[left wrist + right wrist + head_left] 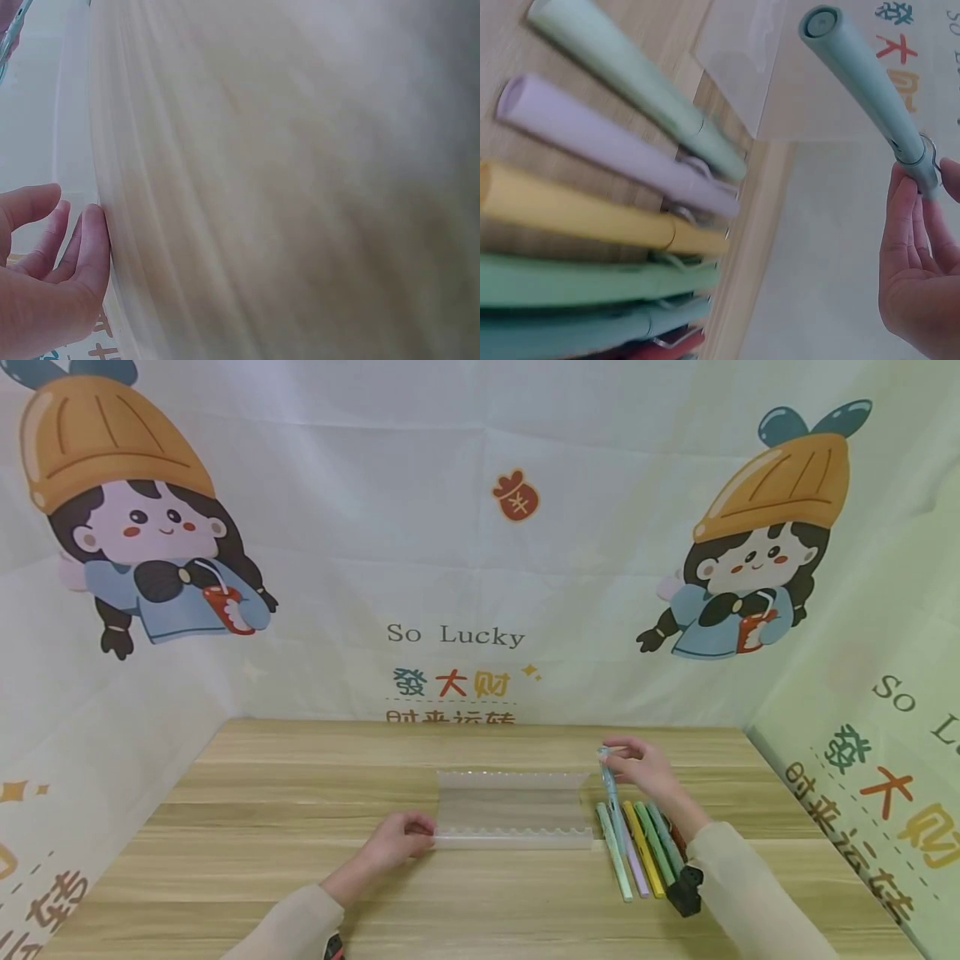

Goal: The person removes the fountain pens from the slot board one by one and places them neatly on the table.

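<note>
My right hand [637, 767] pinches a light-blue capped pen [866, 86] near its clip end. In the right wrist view the pen slants up from the fingertips, its round end toward the camera. Below that hand in the head view lies a row of pens, among them a pale green pen [615, 856], a lilac pen [615, 142] and a yellow pen [585, 214]. A clear plastic pen rack [517, 842] with scalloped edges stands left of them. At its left end rests my left hand [401, 842], with thumb apart from the fingers in the left wrist view.
The wood-grain table [262, 793] carries everything. A printed cloth backdrop [360, 527] rises behind it and along both sides. A green pen [592, 281], a teal pen and a red pen partly hidden by the right arm fill the row's right side.
</note>
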`<state>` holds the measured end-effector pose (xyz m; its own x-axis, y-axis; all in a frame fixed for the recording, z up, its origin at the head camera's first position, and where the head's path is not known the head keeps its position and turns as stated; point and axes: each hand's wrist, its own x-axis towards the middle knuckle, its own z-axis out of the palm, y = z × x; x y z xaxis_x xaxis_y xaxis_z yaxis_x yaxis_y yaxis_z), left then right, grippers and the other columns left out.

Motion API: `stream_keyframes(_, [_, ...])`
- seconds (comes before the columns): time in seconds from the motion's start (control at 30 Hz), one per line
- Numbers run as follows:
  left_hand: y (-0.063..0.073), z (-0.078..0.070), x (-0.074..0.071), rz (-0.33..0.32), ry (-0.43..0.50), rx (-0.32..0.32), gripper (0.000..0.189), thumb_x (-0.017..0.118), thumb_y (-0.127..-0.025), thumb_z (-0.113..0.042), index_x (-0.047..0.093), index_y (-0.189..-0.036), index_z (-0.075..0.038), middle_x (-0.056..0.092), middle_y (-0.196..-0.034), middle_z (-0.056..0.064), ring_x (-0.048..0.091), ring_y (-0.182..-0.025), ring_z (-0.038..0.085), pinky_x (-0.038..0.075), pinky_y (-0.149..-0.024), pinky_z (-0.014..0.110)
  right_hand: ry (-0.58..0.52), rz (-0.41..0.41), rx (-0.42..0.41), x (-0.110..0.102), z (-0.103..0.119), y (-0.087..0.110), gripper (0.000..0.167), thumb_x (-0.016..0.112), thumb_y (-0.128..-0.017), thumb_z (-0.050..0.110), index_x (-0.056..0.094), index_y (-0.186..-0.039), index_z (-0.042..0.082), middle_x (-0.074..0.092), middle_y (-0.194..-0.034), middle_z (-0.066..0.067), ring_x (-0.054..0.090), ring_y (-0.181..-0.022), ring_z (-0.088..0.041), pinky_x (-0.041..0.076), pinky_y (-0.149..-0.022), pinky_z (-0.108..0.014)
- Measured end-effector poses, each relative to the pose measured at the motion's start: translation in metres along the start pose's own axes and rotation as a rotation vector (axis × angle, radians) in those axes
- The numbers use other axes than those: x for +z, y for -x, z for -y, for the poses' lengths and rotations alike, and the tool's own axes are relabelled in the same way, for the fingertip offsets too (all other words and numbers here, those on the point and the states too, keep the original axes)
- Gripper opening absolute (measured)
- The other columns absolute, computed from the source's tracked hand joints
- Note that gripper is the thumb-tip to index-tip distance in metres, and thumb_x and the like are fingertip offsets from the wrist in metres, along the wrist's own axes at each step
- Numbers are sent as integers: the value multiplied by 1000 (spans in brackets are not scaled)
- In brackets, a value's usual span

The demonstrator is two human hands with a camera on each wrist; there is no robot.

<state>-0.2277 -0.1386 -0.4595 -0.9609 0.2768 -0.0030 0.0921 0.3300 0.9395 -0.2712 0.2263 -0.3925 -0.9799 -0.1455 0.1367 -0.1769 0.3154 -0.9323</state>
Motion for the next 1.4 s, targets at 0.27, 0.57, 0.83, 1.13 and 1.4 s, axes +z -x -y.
stream_keyframes(0.27, [0, 0, 0, 2, -2, 2, 17, 56, -79, 5, 54, -94, 13, 57, -82, 9, 55, -76, 18, 49, -65, 32, 16, -10, -40, -40, -89, -28, 53, 62, -79, 40, 52, -118, 5, 55, -95, -10, 59, -80, -17, 50, -68, -30])
stream_keyframes(0.57, [0, -1, -1, 6, -5, 12, 17, 55, -79, 5, 54, -94, 13, 57, -83, 10, 55, -76, 19, 49, -65, 32, 72, -7, -14, -65, -65, -4, 44, 58, -84, 32, 52, -115, 2, 57, -91, -11, 57, -80, -21, 49, -68, -35])
stream_keyframes(0.83, [0, -1, -2, 13, -12, 17, 17, 55, -80, 5, 53, -94, 13, 57, -83, 10, 55, -76, 18, 49, -65, 31, 141, -76, 32, -97, -110, -7, 76, 57, -70, 62, 51, -114, 1, 57, -93, -13, 58, -79, -19, 50, -66, -33])
stream_keyframes(1.13, [0, -1, -1, 11, -15, 7, 17, 56, -80, 4, 54, -95, 13, 57, -83, 9, 55, -76, 18, 49, -65, 32, 226, -77, 90, -103, -68, 28, 48, 56, -86, 31, 47, -113, -8, 57, -89, -7, 55, -76, -12, 49, -64, -31])
stream_keyframes(1.4, [1, -3, -1, 4, -16, 8, 17, 56, -80, 4, 54, -94, 13, 57, -82, 9, 55, -76, 19, 49, -64, 32, 296, -75, 141, -98, -48, 43, 40, 50, -88, 12, 43, -114, -18, 57, -90, -19, 53, -71, -16, 48, -62, -32])
